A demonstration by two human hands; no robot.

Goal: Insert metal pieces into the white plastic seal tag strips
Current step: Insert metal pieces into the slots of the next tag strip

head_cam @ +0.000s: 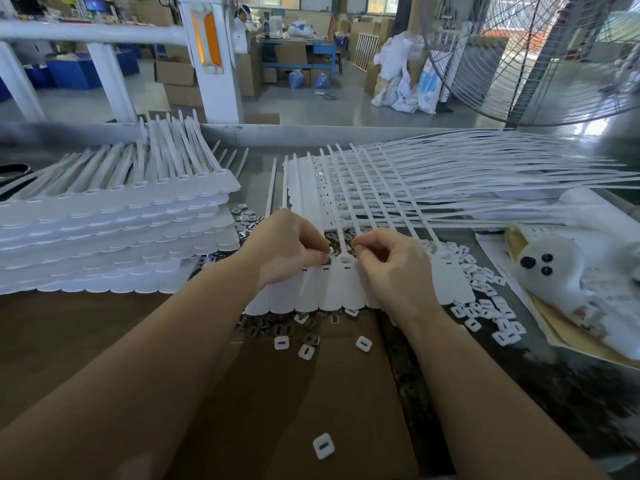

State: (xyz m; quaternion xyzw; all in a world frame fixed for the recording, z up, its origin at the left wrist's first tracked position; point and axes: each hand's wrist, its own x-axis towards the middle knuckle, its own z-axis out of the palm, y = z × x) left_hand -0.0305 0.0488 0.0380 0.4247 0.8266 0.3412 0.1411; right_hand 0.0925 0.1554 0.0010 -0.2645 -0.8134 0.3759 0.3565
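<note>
a workshop hall with a grey concrete floor [304,105]. white painted posts [211,57] rise behind the bench. cardboard boxes [176,77] and white sacks [405,84] stand about; a large wire-guarded fan [540,53] stands right.

Single view, head-worn, wide-angle. Looks forward and down from above the tabletop [104,341], close in: both forearms enter from the bottom edge, left hand [284,247] and right hand [388,261] near frame centre. Lower half: tabletop at near range. Upper half: workshop floor [311,105] and a fan [540,57] at right, farther off. Straight lines bow toward the edges. No second view to overlap.
</note>
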